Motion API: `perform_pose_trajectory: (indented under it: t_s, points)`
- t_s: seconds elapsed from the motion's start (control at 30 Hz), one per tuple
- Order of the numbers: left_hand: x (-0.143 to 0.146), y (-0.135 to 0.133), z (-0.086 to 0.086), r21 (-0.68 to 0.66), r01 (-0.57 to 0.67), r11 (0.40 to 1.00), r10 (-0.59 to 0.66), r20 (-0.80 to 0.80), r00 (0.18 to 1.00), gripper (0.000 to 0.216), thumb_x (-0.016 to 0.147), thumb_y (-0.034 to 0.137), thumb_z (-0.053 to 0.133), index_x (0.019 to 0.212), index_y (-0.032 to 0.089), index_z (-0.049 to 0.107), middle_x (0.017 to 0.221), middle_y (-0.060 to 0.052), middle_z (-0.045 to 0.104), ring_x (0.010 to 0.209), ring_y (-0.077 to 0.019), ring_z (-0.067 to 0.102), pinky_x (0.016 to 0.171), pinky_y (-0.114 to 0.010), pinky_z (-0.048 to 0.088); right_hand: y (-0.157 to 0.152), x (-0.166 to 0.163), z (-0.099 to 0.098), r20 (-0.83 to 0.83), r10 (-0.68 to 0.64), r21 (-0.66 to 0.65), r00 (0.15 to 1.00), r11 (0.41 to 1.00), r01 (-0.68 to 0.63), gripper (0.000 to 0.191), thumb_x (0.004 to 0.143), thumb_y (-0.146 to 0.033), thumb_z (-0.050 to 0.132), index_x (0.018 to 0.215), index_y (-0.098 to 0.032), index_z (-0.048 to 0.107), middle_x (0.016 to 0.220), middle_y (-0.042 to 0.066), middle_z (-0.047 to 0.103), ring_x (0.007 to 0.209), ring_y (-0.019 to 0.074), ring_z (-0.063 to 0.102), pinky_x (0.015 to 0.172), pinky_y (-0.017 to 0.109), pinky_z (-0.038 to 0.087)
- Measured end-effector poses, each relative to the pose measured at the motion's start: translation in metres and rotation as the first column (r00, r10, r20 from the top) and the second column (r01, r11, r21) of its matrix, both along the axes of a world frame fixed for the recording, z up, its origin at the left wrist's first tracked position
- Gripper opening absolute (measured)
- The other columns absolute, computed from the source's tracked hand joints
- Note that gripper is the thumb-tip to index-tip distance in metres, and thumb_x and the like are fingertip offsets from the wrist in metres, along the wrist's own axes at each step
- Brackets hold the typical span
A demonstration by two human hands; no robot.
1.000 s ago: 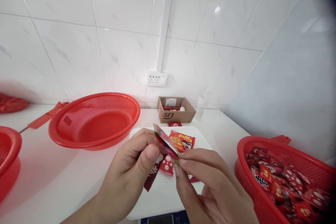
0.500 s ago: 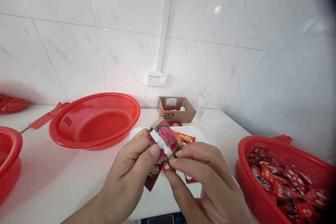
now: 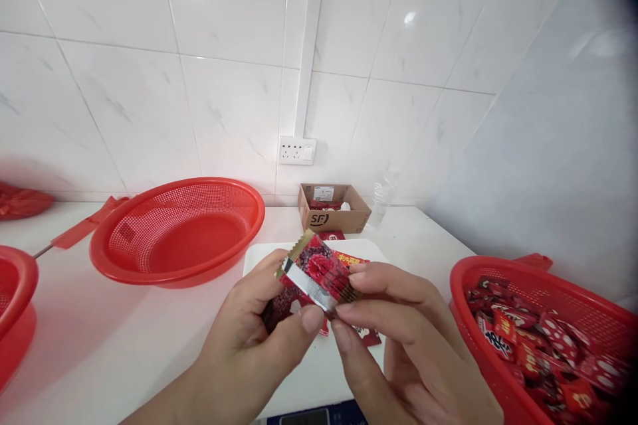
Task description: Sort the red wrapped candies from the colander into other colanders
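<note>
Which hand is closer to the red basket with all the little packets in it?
The right hand. It is just left of the red basket; the left hand is farther left, beyond the right hand.

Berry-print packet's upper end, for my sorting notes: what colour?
The upper end is gold; see head view.

I take this for a small workroom or a shop's back room; I can't tell which. My white table (image 3: 164, 352) stands against a marble-patterned tiled wall (image 3: 234, 6) with a socket panel (image 3: 298, 150). I have a digital scale (image 3: 319, 362) in front of me, an SF carton (image 3: 343, 220) at the far side, perforated red plastic basins (image 3: 189, 239) left, and a right-hand basin (image 3: 573, 305) heaped with wrapped sweets (image 3: 543, 345).
</note>
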State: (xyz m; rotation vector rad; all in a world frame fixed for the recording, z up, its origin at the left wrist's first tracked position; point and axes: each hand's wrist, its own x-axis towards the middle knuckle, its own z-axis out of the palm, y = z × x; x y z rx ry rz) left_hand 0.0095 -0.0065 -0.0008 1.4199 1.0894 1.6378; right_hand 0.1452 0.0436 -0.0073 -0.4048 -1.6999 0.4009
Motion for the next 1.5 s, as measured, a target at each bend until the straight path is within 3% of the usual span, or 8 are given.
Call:
perform_pose_trajectory:
  t_s: [0.17,0.33,0.57,0.73,0.87,1.13,1.37,1.5]
  points:
    - [-0.001,0.0,0.0,0.018,0.004,1.0,-0.004,-0.021,1.0,0.012,0.089,0.034,0.061,0.094,0.027,0.069,0.058,0.006,0.045,0.046,-0.0055,0.039,0.04,-0.015,0.035,-0.001,0.001,0.003,0.011,0.014,-0.013,1.0,1.0,-0.014,0.028,0.079,-0.001,0.059,0.096,-0.022,0.064,0.103,0.006,0.06,0.098,0.0188,0.061,0.073,0.029,0.058]
    - [-0.002,-0.001,0.001,-0.014,-0.003,1.0,0.003,-0.025,1.0,0.01,0.087,0.035,0.063,0.086,0.025,0.066,0.059,0.007,0.044,0.046,-0.005,0.039,0.041,-0.014,0.036,0.001,0.001,0.003,0.018,-0.019,0.063,1.0,0.998,0.018,0.03,0.077,0.003,0.06,0.094,-0.021,0.065,0.099,0.003,0.064,0.094,0.0166,0.062,0.08,0.029,0.057]
    - [-0.001,-0.002,0.003,-0.039,0.002,0.999,-0.002,0.0,1.0,0.018,0.088,0.04,0.06,0.083,0.023,0.062,0.065,0.005,0.048,0.048,-0.0051,0.04,0.041,-0.014,0.037,0.007,0.009,0.003,0.11,0.084,0.007,0.99,0.996,-0.085,0.026,0.079,-0.006,0.066,0.1,-0.022,0.063,0.104,0.004,0.063,0.098,0.0164,0.062,0.08,0.027,0.058]
    - [0.0,-0.002,0.002,-0.095,0.047,0.994,-0.044,0.031,0.999,0.018,0.089,0.04,0.059,0.084,0.022,0.061,0.069,0.005,0.048,0.049,-0.0052,0.039,0.042,-0.015,0.037,0.014,0.016,0.007,0.168,0.087,0.062,0.982,0.993,-0.099,0.023,0.081,-0.005,0.063,0.095,-0.022,0.063,0.103,0.003,0.063,0.097,0.0137,0.062,0.087,0.024,0.054]
    - [0.001,-0.003,0.005,-0.082,-0.003,0.997,-0.001,-0.051,0.999,0.019,0.09,0.04,0.057,0.083,0.023,0.062,0.062,0.006,0.043,0.048,-0.0063,0.038,0.041,-0.016,0.035,0.018,0.016,0.011,0.217,0.085,0.105,0.972,0.988,-0.11,0.015,0.085,-0.007,0.058,0.091,-0.021,0.061,0.094,0.002,0.063,0.091,0.0125,0.062,0.084,0.022,0.053]
    - [0.002,-0.002,0.01,-0.115,-0.035,0.993,0.027,-0.072,0.997,0.017,0.089,0.025,0.055,0.072,0.021,0.056,0.063,0.005,0.044,0.049,-0.0072,0.04,0.042,-0.017,0.036,0.02,0.014,0.008,0.221,0.142,0.008,0.965,0.989,-0.147,0.013,0.09,-0.011,0.05,0.089,-0.023,0.054,0.092,0.001,0.059,0.083,0.0128,0.062,0.073,0.025,0.054]
    - [0.002,0.0,0.008,-0.165,-0.004,0.986,0.001,-0.018,1.0,0.019,0.09,0.028,0.053,0.073,0.02,0.053,0.077,0.002,0.05,0.05,-0.0056,0.041,0.042,-0.016,0.038,0.018,0.013,0.009,0.129,0.213,-0.237,0.969,0.955,-0.178,0.013,0.091,-0.018,0.052,0.083,-0.026,0.057,0.087,-0.001,0.06,0.078,0.0128,0.062,0.071,0.026,0.053]
    - [0.004,0.001,0.007,-0.152,-0.029,0.988,0.024,-0.035,0.999,0.016,0.089,0.026,0.055,0.074,0.02,0.056,0.069,0.004,0.048,0.048,-0.0058,0.04,0.041,-0.017,0.037,0.018,0.011,0.007,0.067,0.194,-0.298,0.979,0.94,-0.165,0.013,0.089,-0.02,0.056,0.078,-0.026,0.059,0.085,-0.001,0.06,0.074,0.0133,0.06,0.069,0.027,0.053]
